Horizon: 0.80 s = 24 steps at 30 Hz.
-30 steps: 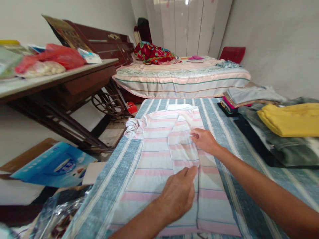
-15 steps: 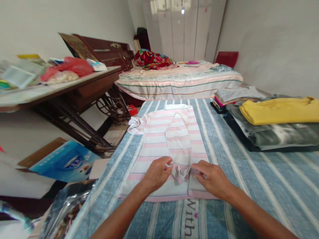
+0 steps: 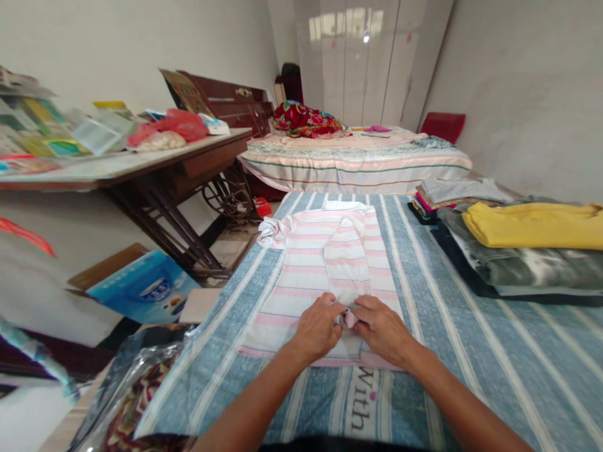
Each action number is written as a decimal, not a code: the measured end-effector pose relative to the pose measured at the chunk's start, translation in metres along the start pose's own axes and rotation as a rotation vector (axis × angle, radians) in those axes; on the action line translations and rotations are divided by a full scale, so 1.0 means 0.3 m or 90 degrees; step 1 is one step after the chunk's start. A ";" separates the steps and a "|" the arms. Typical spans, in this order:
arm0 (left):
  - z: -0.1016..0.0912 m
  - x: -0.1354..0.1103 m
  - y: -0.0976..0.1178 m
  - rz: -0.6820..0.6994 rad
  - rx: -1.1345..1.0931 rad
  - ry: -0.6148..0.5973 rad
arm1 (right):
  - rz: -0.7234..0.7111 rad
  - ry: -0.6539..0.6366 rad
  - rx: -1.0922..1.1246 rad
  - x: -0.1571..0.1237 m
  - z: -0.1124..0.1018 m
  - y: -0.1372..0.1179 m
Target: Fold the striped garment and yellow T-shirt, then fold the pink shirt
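A white shirt with pink stripes [image 3: 301, 270] lies on a blue striped bedsheet [image 3: 414, 389]. One of its sleeves [image 3: 347, 257] is folded in over the body and points toward me. My left hand [image 3: 320, 328] pinches the cuff of that sleeve from the left. From the right, my right hand [image 3: 380, 328] grips the same cuff, close beside the left fingers. The cuff is bunched between them, and part of it is hidden by the fingers. At the far left of the shirt, the other sleeve [image 3: 272, 232] is crumpled.
Folded clothes with a yellow garment [image 3: 532, 225] on top are piled at the right. A cluttered table [image 3: 198, 145] stands at the left, above a blue carton [image 3: 146, 285]. Beyond is another bed [image 3: 358, 163] with a red floral quilt [image 3: 306, 119].
Both hands have come closer together and now close on the sleeve's cuff, which hung looser between them before. The camera view has turned slightly left.
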State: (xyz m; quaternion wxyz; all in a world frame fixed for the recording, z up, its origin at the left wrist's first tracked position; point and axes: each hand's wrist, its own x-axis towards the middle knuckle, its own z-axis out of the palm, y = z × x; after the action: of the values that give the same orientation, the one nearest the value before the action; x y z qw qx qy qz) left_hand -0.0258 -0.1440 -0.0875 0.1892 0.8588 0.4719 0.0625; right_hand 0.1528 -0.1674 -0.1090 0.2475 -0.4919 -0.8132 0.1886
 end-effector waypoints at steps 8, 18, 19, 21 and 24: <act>0.038 0.012 -0.014 -0.042 -0.001 0.061 | 0.034 0.117 0.183 0.009 -0.025 0.011; 0.048 0.050 0.068 -0.175 0.110 0.063 | 0.157 0.217 0.343 0.030 0.032 0.059; 0.040 0.051 0.075 -0.183 0.117 0.062 | 0.166 0.215 0.346 0.031 0.034 0.062; 0.026 0.048 0.077 -0.182 0.114 0.070 | 0.172 0.205 0.361 0.028 0.035 0.070; 0.021 0.040 0.054 -0.137 0.072 0.114 | 0.160 0.196 0.395 0.019 0.032 0.080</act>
State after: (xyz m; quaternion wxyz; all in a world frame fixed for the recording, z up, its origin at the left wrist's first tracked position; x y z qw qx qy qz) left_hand -0.0047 -0.1435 -0.0881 0.1032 0.8037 0.5789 0.0915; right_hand 0.1618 -0.1521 -0.1288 0.4791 -0.5118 -0.6040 0.3791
